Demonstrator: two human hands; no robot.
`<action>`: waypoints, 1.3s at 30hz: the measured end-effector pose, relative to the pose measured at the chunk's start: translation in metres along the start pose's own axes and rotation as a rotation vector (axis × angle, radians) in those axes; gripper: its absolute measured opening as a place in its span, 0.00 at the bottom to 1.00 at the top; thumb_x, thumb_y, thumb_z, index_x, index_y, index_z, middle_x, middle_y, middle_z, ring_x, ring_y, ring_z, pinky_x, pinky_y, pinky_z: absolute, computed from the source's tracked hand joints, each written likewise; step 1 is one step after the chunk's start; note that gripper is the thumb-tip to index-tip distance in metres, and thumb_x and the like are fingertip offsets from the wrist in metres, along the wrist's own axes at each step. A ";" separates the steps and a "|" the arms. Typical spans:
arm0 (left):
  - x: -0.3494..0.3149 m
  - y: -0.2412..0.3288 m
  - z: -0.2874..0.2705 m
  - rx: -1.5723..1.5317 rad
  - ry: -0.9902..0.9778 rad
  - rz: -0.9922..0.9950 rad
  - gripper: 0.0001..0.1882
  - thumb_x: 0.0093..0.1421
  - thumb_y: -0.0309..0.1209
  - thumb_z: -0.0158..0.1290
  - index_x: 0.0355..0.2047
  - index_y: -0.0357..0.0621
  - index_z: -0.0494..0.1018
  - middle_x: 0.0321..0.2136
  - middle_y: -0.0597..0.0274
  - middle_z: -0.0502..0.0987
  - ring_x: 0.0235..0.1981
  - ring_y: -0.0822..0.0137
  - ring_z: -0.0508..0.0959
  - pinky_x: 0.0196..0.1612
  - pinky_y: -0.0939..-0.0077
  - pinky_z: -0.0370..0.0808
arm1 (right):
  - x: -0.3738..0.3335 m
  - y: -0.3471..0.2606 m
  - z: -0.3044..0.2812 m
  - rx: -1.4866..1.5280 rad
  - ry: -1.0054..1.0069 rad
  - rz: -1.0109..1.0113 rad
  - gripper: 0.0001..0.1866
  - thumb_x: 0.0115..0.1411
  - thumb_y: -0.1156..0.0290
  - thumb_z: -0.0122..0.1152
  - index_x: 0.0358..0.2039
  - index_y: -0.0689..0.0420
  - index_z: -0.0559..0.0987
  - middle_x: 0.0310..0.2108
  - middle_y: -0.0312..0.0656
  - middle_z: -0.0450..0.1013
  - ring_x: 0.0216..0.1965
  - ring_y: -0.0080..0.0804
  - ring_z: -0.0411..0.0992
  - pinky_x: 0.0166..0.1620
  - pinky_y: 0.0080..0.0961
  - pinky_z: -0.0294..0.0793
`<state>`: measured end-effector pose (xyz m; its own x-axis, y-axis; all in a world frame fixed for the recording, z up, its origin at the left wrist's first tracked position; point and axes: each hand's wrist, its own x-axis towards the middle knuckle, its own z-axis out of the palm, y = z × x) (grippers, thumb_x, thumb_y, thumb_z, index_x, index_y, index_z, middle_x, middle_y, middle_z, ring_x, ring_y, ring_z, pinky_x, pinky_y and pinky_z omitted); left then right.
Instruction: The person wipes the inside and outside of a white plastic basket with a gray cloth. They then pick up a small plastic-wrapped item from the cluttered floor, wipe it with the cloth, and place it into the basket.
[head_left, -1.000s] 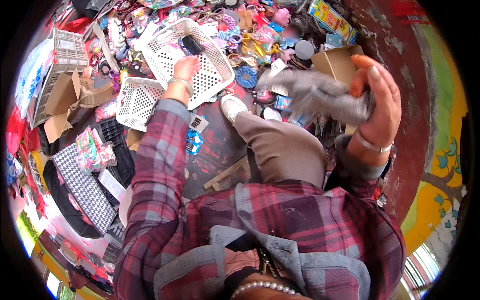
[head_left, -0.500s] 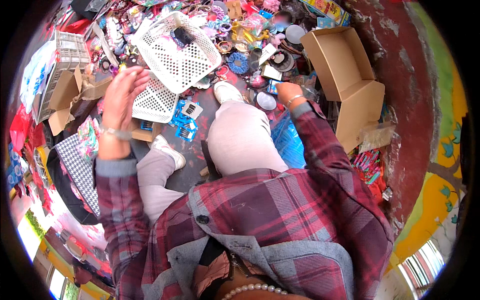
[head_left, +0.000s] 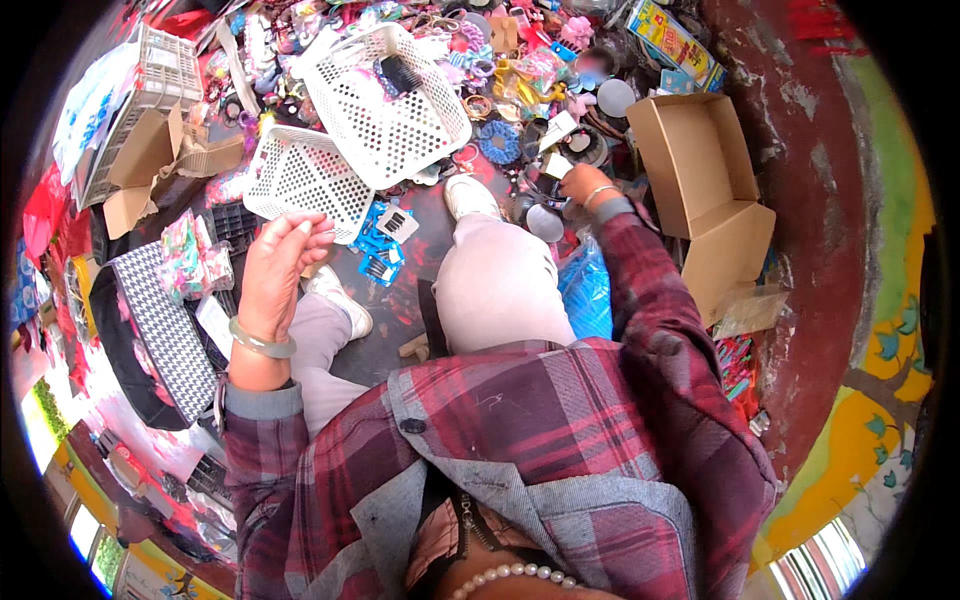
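Note:
My left hand (head_left: 276,272) is raised in front of the lower white basket (head_left: 262,187), its thumb and fingertips drawn together in a pinch. Whatever lies between them, if anything, is too small to make out. My right hand (head_left: 586,184) is closed over the heap of hair accessories, its fingers beside a small white box (head_left: 557,166); what it grips is hidden. Below its wrist lies a blue plastic bag (head_left: 585,290). A round clear-lidded piece (head_left: 545,223) sits just under the fingers. Blue cards with dark hair clips (head_left: 378,262) lie on the floor between my feet.
An upper white basket (head_left: 440,140) holding a dark comb-like piece (head_left: 398,75) leans on the lower one. To the right stands an open cardboard box (head_left: 735,235); at the left are a torn carton (head_left: 140,165), a grey crate (head_left: 172,70) and a houndstooth bag (head_left: 160,320).
My left hand has come down and nearer, its straight fingers now bent into a pinch. The blue card beside my right fingers no longer shows. The whole view has shifted slightly.

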<state>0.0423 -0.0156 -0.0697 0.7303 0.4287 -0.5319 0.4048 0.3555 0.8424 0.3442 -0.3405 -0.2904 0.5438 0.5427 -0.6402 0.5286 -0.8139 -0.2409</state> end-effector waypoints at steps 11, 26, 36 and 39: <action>-0.018 0.038 0.047 -0.315 -0.269 0.305 0.22 0.60 0.40 0.46 0.48 0.34 0.64 0.46 0.52 0.70 0.48 0.63 0.70 0.50 0.70 0.67 | -0.152 -0.169 -0.202 1.181 -0.067 -0.463 0.06 0.49 0.75 0.63 0.29 0.61 0.79 0.20 0.31 0.72 0.20 0.14 0.67 0.24 0.12 0.64; -0.022 0.054 -0.019 -0.952 -0.170 0.604 0.15 0.63 0.31 0.39 0.47 0.35 0.63 0.44 0.49 0.70 0.47 0.57 0.70 0.54 0.61 0.65 | -0.173 -0.368 -0.223 1.482 0.053 -0.799 0.13 0.58 0.72 0.50 0.43 0.64 0.74 0.40 0.41 0.72 0.43 0.26 0.70 0.46 0.22 0.69; -0.032 0.049 -0.014 -0.897 -0.041 0.549 0.14 0.61 0.27 0.42 0.48 0.40 0.63 0.43 0.61 0.69 0.44 0.68 0.71 0.46 0.73 0.69 | -0.138 -0.427 -0.128 0.472 0.843 -1.211 0.14 0.58 0.73 0.48 0.45 0.55 0.73 0.44 0.43 0.71 0.48 0.30 0.67 0.52 0.25 0.63; -0.032 0.045 -0.010 -0.771 -0.192 0.568 0.14 0.62 0.28 0.41 0.48 0.39 0.62 0.43 0.61 0.69 0.44 0.70 0.71 0.46 0.75 0.69 | -0.132 -0.416 -0.131 0.770 0.773 -1.030 0.13 0.53 0.73 0.54 0.40 0.54 0.75 0.38 0.46 0.73 0.42 0.38 0.72 0.43 0.27 0.70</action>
<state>0.0318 -0.0052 -0.0152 0.8106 0.5854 0.0165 -0.4558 0.6129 0.6455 0.1378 -0.0469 -0.0100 0.4878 0.7030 0.5174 0.5540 0.2088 -0.8059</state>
